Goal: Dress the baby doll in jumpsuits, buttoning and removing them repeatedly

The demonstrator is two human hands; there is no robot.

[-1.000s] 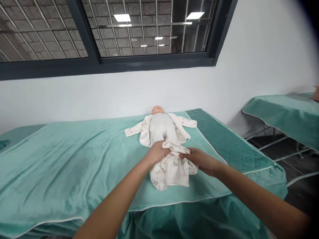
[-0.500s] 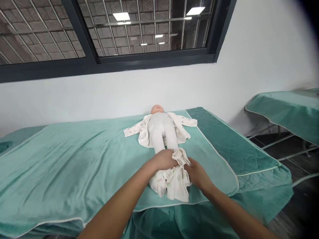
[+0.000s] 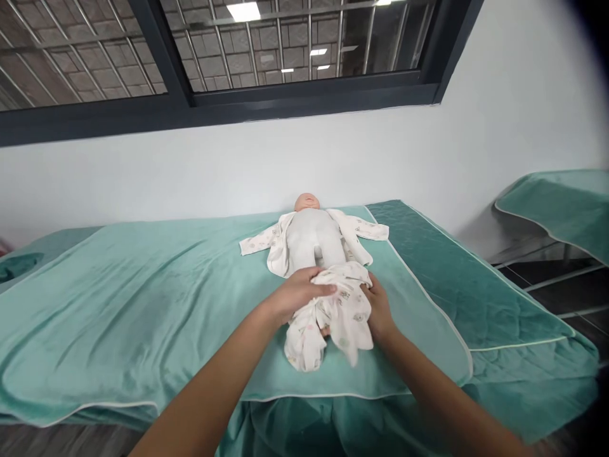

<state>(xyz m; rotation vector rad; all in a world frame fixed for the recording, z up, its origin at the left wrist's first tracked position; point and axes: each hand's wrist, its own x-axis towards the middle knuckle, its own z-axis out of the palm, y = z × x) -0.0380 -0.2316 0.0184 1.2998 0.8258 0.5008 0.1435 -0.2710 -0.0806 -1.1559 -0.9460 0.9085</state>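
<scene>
A baby doll (image 3: 307, 201) lies on its back with its head toward the wall. Its body is pale grey, and an open white printed jacket (image 3: 280, 244) covers its arms. Bunched around the doll's lower legs is a pair of white printed baby pants (image 3: 349, 311). My left hand (image 3: 299, 292) grips the gathered cloth from the left, thumb on top. On the other side my right hand (image 3: 379, 309) is closed on the cloth's right edge, its fingertips partly hidden. The doll's feet are mostly covered by the fabric.
The doll lies on a green blanket (image 3: 143, 304) with white piping, over a darker quilted cover (image 3: 466, 298). A white wall (image 3: 228, 171) and a dark-framed barred window (image 3: 304, 95) stand behind. Another green-covered bed (image 3: 561, 209) is at the right.
Both hands have moved the bunched pants up the doll's legs, toward its hips. The cloth now covers more of the lower legs. The camera view has shifted slightly.
</scene>
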